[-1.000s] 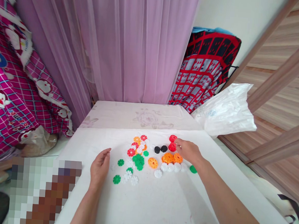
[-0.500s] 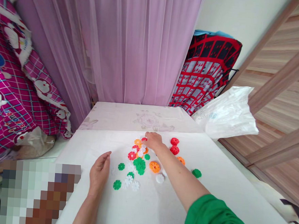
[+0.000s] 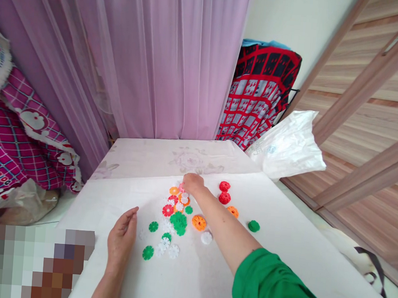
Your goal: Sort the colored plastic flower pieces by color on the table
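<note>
Notched plastic snowflake discs lie in a loose cluster on the white-covered table. At its far end my right hand [image 3: 194,184] is closed, with a pinkish-red snowflake disc [image 3: 181,187] at its fingertips. Just nearer lie orange, red and white discs, among them a red disc [image 3: 168,210]. Green discs [image 3: 179,222] overlap in the middle, and white discs [image 3: 174,251] are spread towards me. My left hand [image 3: 122,233] rests on its edge left of the cluster, fingers stretched out and holding nothing. A small green disc [image 3: 153,226] is near it.
Right of the cluster are stacked orange discs [image 3: 199,222], a white stack [image 3: 206,237], two red stacks [image 3: 224,198], another orange stack [image 3: 232,211] and a green stack [image 3: 254,226]. A white plastic bag [image 3: 292,146] stands at the table's right edge. Purple curtains [image 3: 170,65] hang behind.
The view has shifted, so everything sits slightly further left. My right hand has moved a little, and a pinkish-red disc shows at its fingertips. My left hand stays in about the same place.
</note>
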{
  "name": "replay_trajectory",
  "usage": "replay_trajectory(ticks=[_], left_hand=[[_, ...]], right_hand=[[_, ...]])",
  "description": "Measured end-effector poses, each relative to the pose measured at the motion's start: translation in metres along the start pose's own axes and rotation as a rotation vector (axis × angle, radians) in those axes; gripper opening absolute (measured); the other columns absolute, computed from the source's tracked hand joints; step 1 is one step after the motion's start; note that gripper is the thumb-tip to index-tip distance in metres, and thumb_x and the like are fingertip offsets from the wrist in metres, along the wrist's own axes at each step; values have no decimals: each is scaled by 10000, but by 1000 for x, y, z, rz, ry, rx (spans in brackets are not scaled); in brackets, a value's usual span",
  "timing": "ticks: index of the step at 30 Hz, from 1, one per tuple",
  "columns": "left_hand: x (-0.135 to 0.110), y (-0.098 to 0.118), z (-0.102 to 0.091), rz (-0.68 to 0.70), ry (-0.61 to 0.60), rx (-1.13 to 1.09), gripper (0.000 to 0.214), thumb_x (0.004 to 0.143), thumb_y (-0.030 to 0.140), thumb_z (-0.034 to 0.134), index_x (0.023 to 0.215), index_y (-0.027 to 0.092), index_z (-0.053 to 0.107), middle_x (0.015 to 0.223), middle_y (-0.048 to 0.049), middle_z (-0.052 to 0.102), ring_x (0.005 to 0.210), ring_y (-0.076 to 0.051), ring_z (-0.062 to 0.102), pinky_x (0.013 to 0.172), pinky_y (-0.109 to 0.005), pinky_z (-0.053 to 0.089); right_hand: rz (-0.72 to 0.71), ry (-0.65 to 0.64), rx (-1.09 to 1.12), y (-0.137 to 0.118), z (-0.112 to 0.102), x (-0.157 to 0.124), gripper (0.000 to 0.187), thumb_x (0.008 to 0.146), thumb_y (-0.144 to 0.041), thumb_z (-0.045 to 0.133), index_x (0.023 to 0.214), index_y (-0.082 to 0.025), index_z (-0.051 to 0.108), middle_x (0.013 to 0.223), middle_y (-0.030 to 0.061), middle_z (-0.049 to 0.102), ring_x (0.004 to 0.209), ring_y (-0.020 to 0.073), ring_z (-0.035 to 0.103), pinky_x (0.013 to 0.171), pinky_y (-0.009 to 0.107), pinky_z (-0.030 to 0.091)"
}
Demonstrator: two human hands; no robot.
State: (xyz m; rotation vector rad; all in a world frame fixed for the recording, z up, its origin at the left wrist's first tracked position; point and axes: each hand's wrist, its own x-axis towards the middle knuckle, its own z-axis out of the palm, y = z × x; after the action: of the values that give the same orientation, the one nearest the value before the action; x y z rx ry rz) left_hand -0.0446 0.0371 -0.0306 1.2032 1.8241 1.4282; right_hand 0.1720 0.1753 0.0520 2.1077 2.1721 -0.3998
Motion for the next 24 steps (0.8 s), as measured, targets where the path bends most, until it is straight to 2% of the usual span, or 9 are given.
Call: replay_trajectory(ticks=[2,5,10,13,18,24], left_hand=[[0,1,0,-1,-2,7,398,750,497,531,996,228,689,1065,-48,725,1031,-237,650,959,-372,481],[0,1,-1,8,-1,16,384,754,494,531,993,241,692,1050,-41,730,1012,-234,657,938,-365,494],[1,1,-1,16,-8,31,396,744,496,532,998,239,694,1048,-46,730,1016,-240,655,938,-369,490],[1,2,-1,7,-11,40,402,738,498,529,993,235,693,1037,-50,731,1004,-245,655,931,-375,492],[1,7,-2,-20,0,42,415,714,507,526,977,233,693,1044,-52,727,1008,-254,651,929,-387,493],[-1,10,-2,-22,5,35,427,699,520,532,973,232,692,1061,-54,724,1028,-265,644,954,-405,481]], right_hand=[[-24,29,134,18,-7,-6,216,764,-156,587,916,-192,737,1024,78,724,997,201,645,805,252,471],[-18,48,357,61,-20,-15,150,771,-183,586,826,-189,725,846,19,722,824,140,642,693,198,453],[188,113,676,148,-34,-34,185,797,-300,592,869,-146,664,648,-13,608,550,77,509,514,184,372],[297,126,817,182,-30,-41,183,739,-309,656,832,-156,623,583,-46,530,498,58,440,479,173,325],[373,97,962,195,-11,-39,171,709,-274,678,799,-166,581,535,-81,452,473,46,396,461,160,293],[393,71,988,197,2,-31,190,696,-285,690,797,-169,579,514,-85,443,455,47,374,436,163,257]])
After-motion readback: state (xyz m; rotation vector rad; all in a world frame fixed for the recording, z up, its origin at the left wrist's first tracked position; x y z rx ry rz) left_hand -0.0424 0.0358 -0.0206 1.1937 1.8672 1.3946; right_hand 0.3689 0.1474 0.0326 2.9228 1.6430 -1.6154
